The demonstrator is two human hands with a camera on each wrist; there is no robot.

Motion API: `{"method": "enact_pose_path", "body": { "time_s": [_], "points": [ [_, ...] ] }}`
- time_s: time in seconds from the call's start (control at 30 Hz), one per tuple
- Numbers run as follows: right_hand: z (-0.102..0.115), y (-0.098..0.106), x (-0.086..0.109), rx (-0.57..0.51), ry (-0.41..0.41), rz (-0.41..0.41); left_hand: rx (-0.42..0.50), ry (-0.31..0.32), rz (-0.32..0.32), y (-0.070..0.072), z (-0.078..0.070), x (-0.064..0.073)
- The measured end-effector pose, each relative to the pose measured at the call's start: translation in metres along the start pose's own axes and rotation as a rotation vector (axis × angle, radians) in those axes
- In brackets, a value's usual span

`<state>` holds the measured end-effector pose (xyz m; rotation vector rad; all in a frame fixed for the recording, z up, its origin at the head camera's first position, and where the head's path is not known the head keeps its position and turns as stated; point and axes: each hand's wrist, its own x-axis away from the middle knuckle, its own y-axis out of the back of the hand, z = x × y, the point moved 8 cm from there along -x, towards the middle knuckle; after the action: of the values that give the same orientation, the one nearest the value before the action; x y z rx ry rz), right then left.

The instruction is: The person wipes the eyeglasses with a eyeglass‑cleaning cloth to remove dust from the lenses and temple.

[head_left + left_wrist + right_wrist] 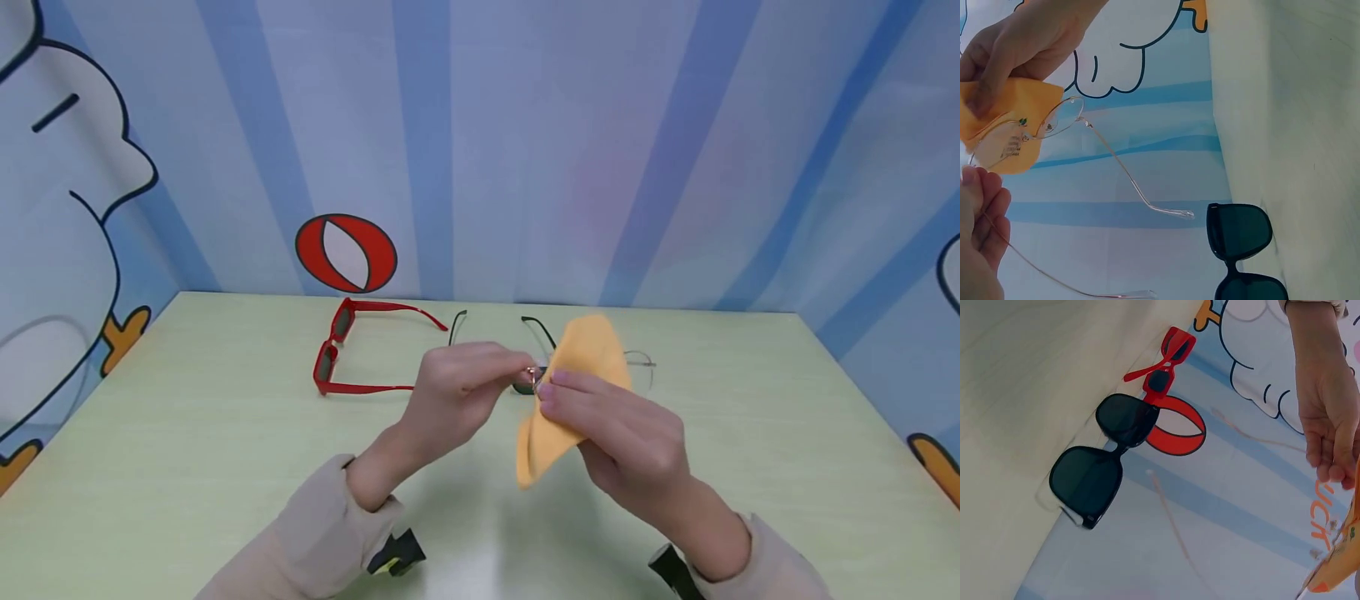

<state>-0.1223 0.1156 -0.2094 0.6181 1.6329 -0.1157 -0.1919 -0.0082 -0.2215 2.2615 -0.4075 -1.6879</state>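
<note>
My left hand pinches a pair of thin wire-framed eyeglasses by the outer edge of one lens. A soft orange-yellow cloth is in my right hand, whose fingers grip it against that lens. In the left wrist view the eyeglasses show round clear lenses, the second one sticking out past the cloth, and both temples stretch out unfolded. In the right wrist view only an edge of the cloth shows, below the left hand.
Red sunglasses lie with temples unfolded on the pale table, left of the hands. Black sunglasses sit behind the hands, mostly hidden in the head view. A blue striped backdrop with cartoon prints rises at the table's back edge.
</note>
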Motion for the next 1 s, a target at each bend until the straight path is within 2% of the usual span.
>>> {"method": "enact_pose_path", "body": {
  "time_s": [0.13,0.27,0.4,0.67,0.77,1.0],
  "points": [
    [0.002,0.006,0.001,0.020,0.034,0.003,0.034,0.008,0.004,0.003,-0.001,0.000],
    [0.000,0.010,-0.003,0.055,0.016,-0.042,0.064,-0.047,0.004,0.001,-0.006,0.000],
    [0.001,0.008,-0.007,0.038,-0.005,-0.071,0.059,-0.079,-0.005,-0.002,-0.012,0.000],
    [0.004,0.004,-0.008,0.001,-0.006,-0.077,-0.014,-0.067,-0.052,0.000,-0.017,0.001],
    [0.005,0.004,-0.004,-0.015,0.004,-0.073,-0.012,-0.054,-0.060,0.001,-0.017,0.003],
    [0.013,0.004,0.000,-0.029,0.082,-0.063,-0.010,-0.032,-0.081,0.001,-0.016,0.004]
  ]
}}
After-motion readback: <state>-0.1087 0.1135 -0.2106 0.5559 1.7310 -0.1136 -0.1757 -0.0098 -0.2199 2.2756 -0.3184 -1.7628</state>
